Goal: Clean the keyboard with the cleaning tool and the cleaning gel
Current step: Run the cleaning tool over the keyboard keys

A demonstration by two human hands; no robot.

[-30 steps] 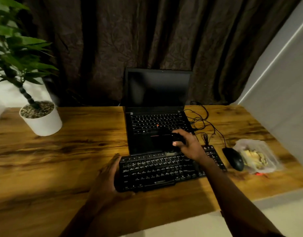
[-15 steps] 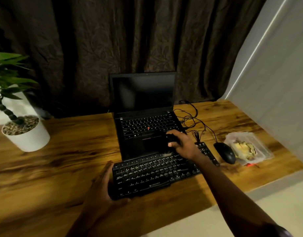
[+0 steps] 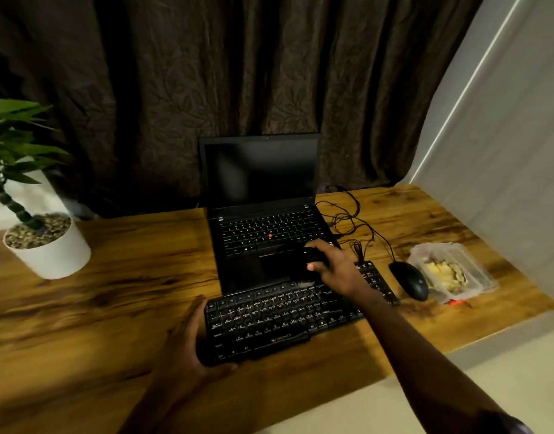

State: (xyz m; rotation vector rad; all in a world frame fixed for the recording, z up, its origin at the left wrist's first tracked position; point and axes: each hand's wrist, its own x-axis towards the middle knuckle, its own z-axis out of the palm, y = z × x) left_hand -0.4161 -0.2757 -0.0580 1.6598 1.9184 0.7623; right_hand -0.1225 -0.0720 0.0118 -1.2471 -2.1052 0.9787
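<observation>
A dark patterned curtain [image 3: 238,73] hangs behind a wooden table [image 3: 113,292], with a pale wall panel [image 3: 504,151] at the right. An open laptop [image 3: 260,183] stands at the back centre of the table, its screen black. At far left is a potted plant [image 3: 47,252] in a white pot. The black keyboard [image 3: 269,317] lies just in front of the laptop, slanted, its far edge touching the laptop's front edge.

The left hand [image 3: 188,343] holds the keyboard's left end, fingers along the side and thumb hooked round the near corner. The right hand [image 3: 335,267] is over the laptop's palm rest, fingers curled tight round the dark cleaning tool [image 3: 313,255]; pale bristles below it (blurred) seem to touch the keyboard's top row.

Right of the keyboard sits a black mouse [image 3: 410,280], its cable [image 3: 347,220] tangled beside the laptop. Just beside the mouse is a clear container [image 3: 476,277] holding the yellowish cleaning gel [image 3: 446,272].
</observation>
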